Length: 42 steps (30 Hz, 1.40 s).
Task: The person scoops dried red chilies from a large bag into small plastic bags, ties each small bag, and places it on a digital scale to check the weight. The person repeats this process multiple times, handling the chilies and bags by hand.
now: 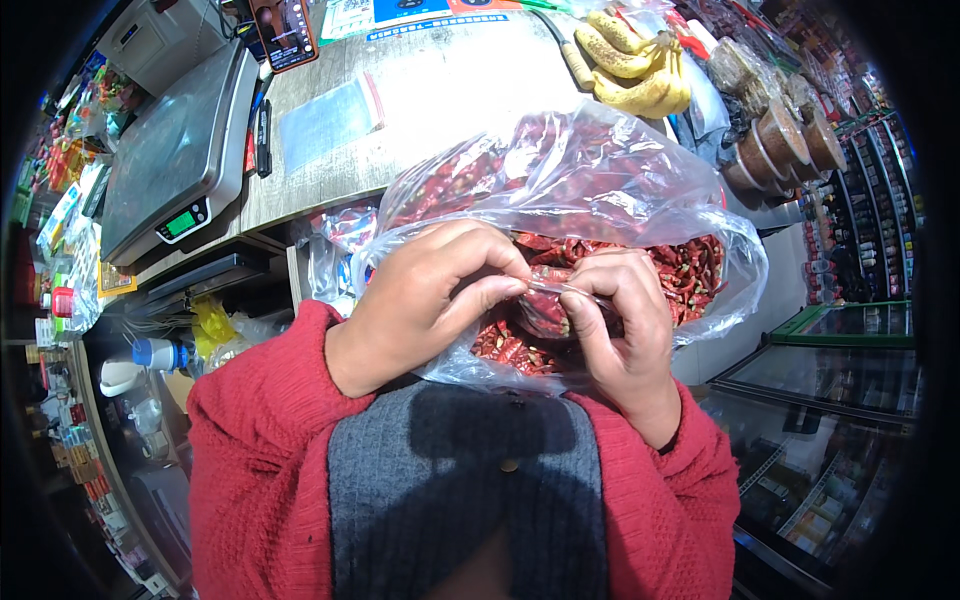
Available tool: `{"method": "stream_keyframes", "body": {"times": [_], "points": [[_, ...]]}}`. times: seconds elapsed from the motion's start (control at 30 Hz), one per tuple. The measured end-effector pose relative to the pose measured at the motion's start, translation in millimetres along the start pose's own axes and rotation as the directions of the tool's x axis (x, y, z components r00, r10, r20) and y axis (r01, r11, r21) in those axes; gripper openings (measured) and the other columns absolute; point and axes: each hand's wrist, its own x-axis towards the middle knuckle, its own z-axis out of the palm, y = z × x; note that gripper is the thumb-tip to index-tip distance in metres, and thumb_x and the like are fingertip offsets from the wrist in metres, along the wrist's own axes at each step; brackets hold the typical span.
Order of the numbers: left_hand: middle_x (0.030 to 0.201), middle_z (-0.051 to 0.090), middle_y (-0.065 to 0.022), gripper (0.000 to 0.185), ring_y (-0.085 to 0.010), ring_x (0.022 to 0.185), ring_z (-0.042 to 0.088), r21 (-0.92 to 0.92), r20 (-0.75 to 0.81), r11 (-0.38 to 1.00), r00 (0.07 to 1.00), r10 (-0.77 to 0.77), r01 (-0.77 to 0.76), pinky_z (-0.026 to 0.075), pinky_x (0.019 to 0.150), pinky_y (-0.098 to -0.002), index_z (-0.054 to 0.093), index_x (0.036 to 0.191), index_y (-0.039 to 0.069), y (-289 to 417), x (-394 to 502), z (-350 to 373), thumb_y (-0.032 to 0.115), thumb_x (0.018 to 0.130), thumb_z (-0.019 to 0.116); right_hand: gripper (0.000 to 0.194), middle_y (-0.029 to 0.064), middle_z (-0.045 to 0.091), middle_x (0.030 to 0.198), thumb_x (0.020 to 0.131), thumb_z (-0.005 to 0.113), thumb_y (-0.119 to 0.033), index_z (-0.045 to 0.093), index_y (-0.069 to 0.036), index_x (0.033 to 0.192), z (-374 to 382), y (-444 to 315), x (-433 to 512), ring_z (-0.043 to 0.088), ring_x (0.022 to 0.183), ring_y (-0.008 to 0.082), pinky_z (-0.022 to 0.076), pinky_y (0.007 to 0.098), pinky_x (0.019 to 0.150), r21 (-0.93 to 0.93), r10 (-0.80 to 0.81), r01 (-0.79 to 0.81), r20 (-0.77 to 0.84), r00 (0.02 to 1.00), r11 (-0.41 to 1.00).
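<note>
A small clear plastic bag of dried red chillies (544, 311) is pinched at its top edge between both hands. My left hand (442, 296) grips the edge's left end with thumb and forefinger. At the right end, my right hand (626, 315) pinches the same edge. Beneath and around them lies a large clear plastic sack (742, 262), its mouth spread towards me, holding many loose dried red chillies (686, 277). The lower part of the small bag rests over these chillies. A flat, empty zip bag (330, 124) lies on the wooden counter (352, 169) beyond my left hand.
On the left stands a weighing scale (172, 150) with a lit display, beside a black marker (263, 139). A phone (285, 30) is at the back. Bananas (645, 67), a wooden-handled knife (576, 64) and plastic tubs (772, 146) are to the right. A glass-topped cabinet (817, 375) stands at far right.
</note>
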Motion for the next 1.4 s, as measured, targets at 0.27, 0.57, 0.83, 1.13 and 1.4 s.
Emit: {"method": "stream_keyframes", "body": {"times": [0.27, 0.57, 0.83, 1.13, 1.4], "points": [[0.11, 0.069, -0.0086, 0.023, -0.0192, 0.098, 0.069, -0.102, 0.028, 0.992, 0.997, -0.068, 0.071, 0.054, 0.088, -0.0312, 0.071, 0.117, 0.001, -0.2, -0.6, -11.0, 0.003, 0.096, 0.078, 0.012, 0.0111, 0.069, 0.095, 0.096, 0.077, -0.004, 0.066, -0.001, 0.1, -1.5, 2.3, -1.2, 0.065, 0.091, 0.0267, 0.051, 0.0378, 0.086, 0.009, 0.01, -0.01, 0.006, 1.0, 1.0], [0.108, 0.067, -0.0077, 0.016, -0.018, 0.095, 0.066, -0.103, -0.005, 0.993, 0.998, -0.06, 0.059, 0.053, 0.086, -0.0315, 0.069, 0.111, 0.002, -3.0, -0.7, -0.4, 0.008, 0.098, 0.076, 0.015, 0.0121, 0.07, 0.098, 0.089, 0.081, -0.003, 0.069, -0.003, 0.1, -0.1, 0.2, -0.4, 0.067, 0.092, 0.0309, 0.0527, 0.041, 0.083, 0.017, 0.034, -0.034, 0.0, 0.999, 0.999], [0.106, 0.068, -0.0071, 0.015, -0.0183, 0.095, 0.066, -0.096, 0.049, 0.988, 0.992, -0.119, 0.123, 0.052, 0.085, -0.0315, 0.068, 0.109, 0.003, 1.7, 0.3, -1.4, 0.01, 0.099, 0.076, 0.012, 0.0117, 0.07, 0.097, 0.095, 0.077, -0.003, 0.067, -0.001, 0.101, 0.3, 0.5, -0.5, 0.066, 0.092, 0.0265, 0.0522, 0.0375, 0.085, 0.005, -0.011, 0.011, 0.014, 1.0, 1.0], [0.104, 0.071, -0.0081, 0.013, -0.0191, 0.097, 0.068, -0.05, 0.048, 0.996, 0.996, -0.072, 0.075, 0.053, 0.085, -0.0325, 0.071, 0.106, 0.003, -0.7, 2.4, -1.9, 0.009, 0.097, 0.078, 0.017, 0.0122, 0.07, 0.099, 0.088, 0.081, -0.003, 0.069, -0.003, 0.101, 2.4, 0.7, -1.7, 0.067, 0.093, 0.0321, 0.0527, 0.0424, 0.083, 0.032, 0.018, -0.018, -0.006, 1.0, 0.999], [0.101, 0.071, -0.0084, 0.013, -0.0218, 0.093, 0.068, -0.047, 0.039, 0.994, 0.995, -0.092, 0.094, 0.054, 0.085, -0.0335, 0.071, 0.105, 0.003, 2.5, 3.1, 2.2, 0.008, 0.095, 0.079, 0.018, 0.0125, 0.07, 0.099, 0.088, 0.081, -0.002, 0.069, -0.003, 0.101, 2.7, 0.3, -2.0, 0.067, 0.093, 0.0326, 0.0527, 0.0424, 0.083, 0.028, 0.003, -0.003, 0.006, 1.0, 1.0]]}}
